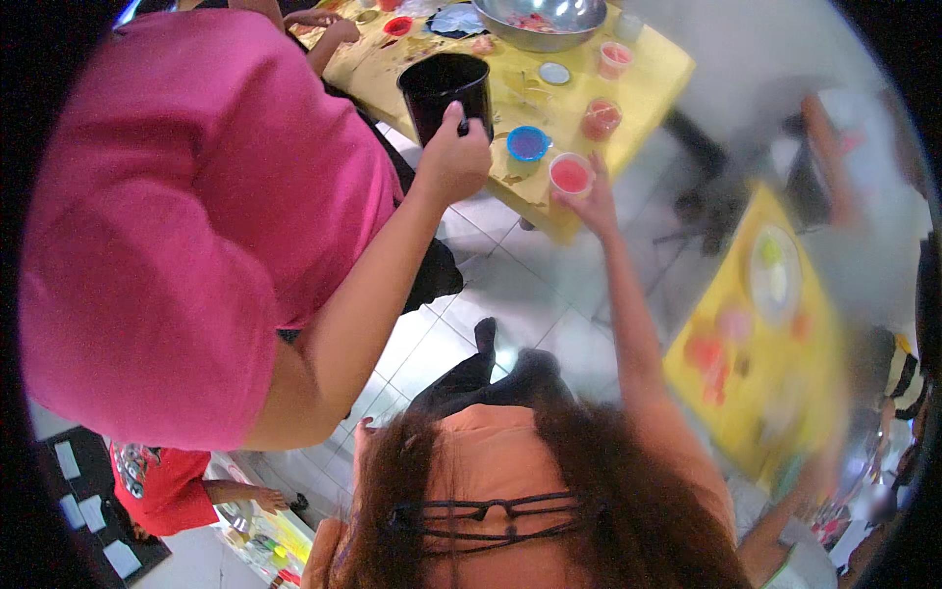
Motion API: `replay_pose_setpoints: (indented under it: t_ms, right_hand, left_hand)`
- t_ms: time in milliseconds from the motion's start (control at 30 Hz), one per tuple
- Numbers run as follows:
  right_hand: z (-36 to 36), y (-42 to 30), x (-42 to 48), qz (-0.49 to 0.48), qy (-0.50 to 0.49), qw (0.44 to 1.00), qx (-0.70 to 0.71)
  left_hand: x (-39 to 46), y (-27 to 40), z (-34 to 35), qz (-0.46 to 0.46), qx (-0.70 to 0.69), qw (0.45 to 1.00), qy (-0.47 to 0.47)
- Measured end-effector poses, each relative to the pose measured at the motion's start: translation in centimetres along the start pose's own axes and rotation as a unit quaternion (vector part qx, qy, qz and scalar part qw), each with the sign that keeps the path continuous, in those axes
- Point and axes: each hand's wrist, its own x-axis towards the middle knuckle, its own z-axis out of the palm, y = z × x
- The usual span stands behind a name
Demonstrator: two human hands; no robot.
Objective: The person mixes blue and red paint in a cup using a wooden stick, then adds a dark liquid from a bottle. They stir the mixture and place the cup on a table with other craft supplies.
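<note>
My right hand (597, 207) grips a small clear plastic cup (570, 175) of pink stuff at the corner of a table with a yellow cover (530, 195). Left of it stands a blue-rimmed cup (528, 144) with purple contents. Just beyond is another plastic cup (602, 120) of reddish stuff. A person in a pink shirt (294, 162) holds a large black mug (445, 96) by its handle, close to the blue-rimmed cup. Of my left hand (365, 425) only a small part shows low beside my hair, so its grip is hidden.
Farther back on the table are a metal bowl (541, 33), a white lid (554, 73) and a pink-filled cup (614, 60). Another person's hands (335, 37) rest over the far left side. A second yellow-covered table (765, 353), blurred, stands right. Someone in red (162, 486) is at lower left.
</note>
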Motion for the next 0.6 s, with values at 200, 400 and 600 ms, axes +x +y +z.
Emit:
replay_pose_setpoints:
  t_ms: [200,400,600]
  right_hand:
    - [1.2,-0.8,1.3,-0.024,-0.076,0.995,0.056]
    - [1.7,-1.1,1.2,-0.104,-0.112,0.986,-0.072]
    - [1.5,0.9,1.8,-0.097,-0.144,0.984,0.036]
  left_hand:
    - [-2.5,0.9,-0.3,-0.107,-0.057,0.992,-0.024]
    - [-45.0,33.1,-2.8,-0.621,-0.558,0.425,-0.349]
    - [-47.8,40.3,-6.3,-0.764,-0.561,0.217,-0.233]
